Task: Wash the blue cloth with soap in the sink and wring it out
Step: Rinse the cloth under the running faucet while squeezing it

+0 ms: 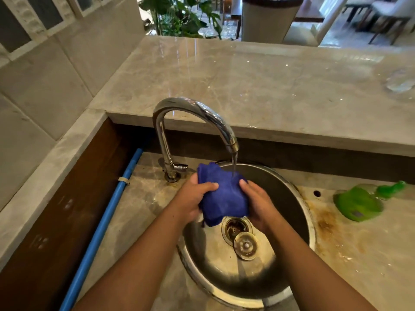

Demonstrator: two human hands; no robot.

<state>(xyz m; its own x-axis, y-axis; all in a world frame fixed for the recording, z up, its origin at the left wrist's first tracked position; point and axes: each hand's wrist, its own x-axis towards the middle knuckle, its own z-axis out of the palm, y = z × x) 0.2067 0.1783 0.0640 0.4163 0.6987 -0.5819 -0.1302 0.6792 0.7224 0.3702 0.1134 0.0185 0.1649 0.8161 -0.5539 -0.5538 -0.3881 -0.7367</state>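
Forearms stretch low over the round stainless-steel sink (289,189). The left hand (193,198) has thumb and fingers curled round one side of the bunched dark-blue cloth (224,198), and the right hand (258,203) clasps the other side. The cloth's held above the open drain, and the stream from the curved chrome tap (195,108) is running onto its top edge. No suds showing, so I'd call this the wetting stage. The green soap bottle (357,203) lies on its side on the stained marble bench (348,243), with neither hand on it. Soaping, rinsing and wringing all look left to do.
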